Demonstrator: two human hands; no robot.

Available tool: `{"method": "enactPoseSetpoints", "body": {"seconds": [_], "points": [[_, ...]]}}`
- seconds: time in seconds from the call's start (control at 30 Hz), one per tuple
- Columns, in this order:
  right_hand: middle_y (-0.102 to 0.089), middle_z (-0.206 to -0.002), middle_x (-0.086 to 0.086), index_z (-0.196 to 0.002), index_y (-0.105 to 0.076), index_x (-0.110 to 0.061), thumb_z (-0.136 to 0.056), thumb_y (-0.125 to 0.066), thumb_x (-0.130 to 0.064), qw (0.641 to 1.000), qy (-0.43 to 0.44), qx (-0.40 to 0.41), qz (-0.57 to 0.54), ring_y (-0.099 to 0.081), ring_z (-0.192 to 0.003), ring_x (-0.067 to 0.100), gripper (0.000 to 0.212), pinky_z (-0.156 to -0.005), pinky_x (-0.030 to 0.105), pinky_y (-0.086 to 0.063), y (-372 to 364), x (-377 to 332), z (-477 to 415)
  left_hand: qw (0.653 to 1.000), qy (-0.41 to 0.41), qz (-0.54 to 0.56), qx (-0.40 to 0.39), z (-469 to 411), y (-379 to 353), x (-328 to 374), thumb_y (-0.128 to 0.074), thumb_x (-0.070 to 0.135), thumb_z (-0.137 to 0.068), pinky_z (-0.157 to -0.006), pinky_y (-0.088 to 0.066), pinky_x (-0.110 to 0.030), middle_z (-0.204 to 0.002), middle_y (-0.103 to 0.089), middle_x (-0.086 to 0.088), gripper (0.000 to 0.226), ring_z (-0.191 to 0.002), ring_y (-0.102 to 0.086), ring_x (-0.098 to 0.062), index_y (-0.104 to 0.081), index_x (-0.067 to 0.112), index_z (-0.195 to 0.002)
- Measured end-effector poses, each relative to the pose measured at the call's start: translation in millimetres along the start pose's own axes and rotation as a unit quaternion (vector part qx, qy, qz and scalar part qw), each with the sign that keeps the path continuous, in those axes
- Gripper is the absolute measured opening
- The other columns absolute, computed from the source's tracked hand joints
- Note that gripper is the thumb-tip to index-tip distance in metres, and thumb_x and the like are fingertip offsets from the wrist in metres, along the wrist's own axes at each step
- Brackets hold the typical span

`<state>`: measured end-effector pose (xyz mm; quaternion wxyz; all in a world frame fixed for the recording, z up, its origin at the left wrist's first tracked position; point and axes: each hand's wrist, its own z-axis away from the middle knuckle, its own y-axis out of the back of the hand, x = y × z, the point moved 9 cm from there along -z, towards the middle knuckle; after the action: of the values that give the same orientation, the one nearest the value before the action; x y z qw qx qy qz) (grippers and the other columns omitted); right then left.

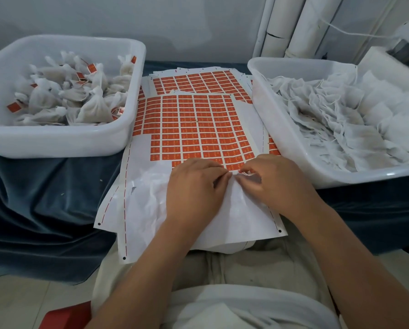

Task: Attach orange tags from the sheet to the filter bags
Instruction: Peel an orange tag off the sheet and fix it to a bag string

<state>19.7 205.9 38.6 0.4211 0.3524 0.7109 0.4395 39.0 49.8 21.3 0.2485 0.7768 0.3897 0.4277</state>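
One tag is judged to be going on: a thin white fabric filter bag (235,198) is pinched by the left hand (194,186) and the right hand (274,184) at the near edge of the white sheet of orange rectangular tags (194,124). Whether a tag is held cannot be told. A firm press is called for next, then a drop into the left white plastic tub (56,143) of tagged bags. The sheet is crowded by the right white plastic tub (284,138) of untagged bags.

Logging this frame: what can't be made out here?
Head view throughout.
- What the left hand and right hand pinch: hidden by their own fingers.
- Print on the orange tags: too small.
- Right tub: cut off by the frame edge.
- Machine at top right: blurred.
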Motion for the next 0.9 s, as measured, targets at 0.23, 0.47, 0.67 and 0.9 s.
{"method": "enactPoseSetpoints", "body": {"seconds": [0.23,0.47,0.67,0.9], "points": [[-0.074,-0.098,0.002,-0.106,-0.079,-0.013,-0.098,-0.068,-0.028,1.0,-0.001,0.011,0.001,-0.059,-0.08,0.014,0.02,-0.08,0.027,-0.049,-1.3,-0.8,3.1,1.0,-0.006,-0.012,0.0,1.2,1.8,2.1,-0.073,0.04,-0.096,-0.095,-0.053,-0.035,-0.1,-0.079,0.01,0.018,-0.096,-0.068,-0.012,-0.083,0.026,-0.101],[-0.076,-0.09,0.004,-0.095,-0.077,-0.01,-0.096,-0.072,-0.023,0.999,-0.003,0.045,-0.025,-0.059,-0.072,0.011,0.014,-0.072,0.021,-0.048,8.2,1.4,3.4,1.0,-0.002,-0.007,0.005,0.7,4.5,3.2,-0.073,0.043,-0.095,-0.096,-0.053,-0.035,-0.1,-0.078,0.011,0.02,-0.097,-0.067,-0.01,-0.083,0.028,-0.103],[-0.076,-0.082,-0.004,-0.089,-0.076,-0.015,-0.098,-0.067,-0.023,0.975,-0.122,0.12,-0.145,-0.07,-0.072,0.018,0.015,-0.068,0.039,-0.061,21.4,24.6,7.9,1.0,0.019,-0.011,-0.008,-0.2,3.8,1.5,-0.072,0.047,-0.094,-0.102,-0.05,-0.037,-0.105,-0.078,0.013,0.023,-0.1,-0.068,-0.01,-0.082,0.029,-0.105],[-0.032,-0.053,0.002,-0.061,-0.056,-0.018,-0.1,-0.064,-0.028,0.818,-0.218,0.158,-0.508,-0.027,-0.046,0.014,0.041,-0.045,0.028,-0.029,14.7,12.8,17.3,0.996,0.073,0.005,-0.059,-3.6,4.6,-2.3,-0.044,0.063,-0.101,-0.108,-0.049,-0.038,-0.11,-0.074,0.017,0.045,-0.104,-0.064,-0.006,-0.077,0.033,-0.109]]}}
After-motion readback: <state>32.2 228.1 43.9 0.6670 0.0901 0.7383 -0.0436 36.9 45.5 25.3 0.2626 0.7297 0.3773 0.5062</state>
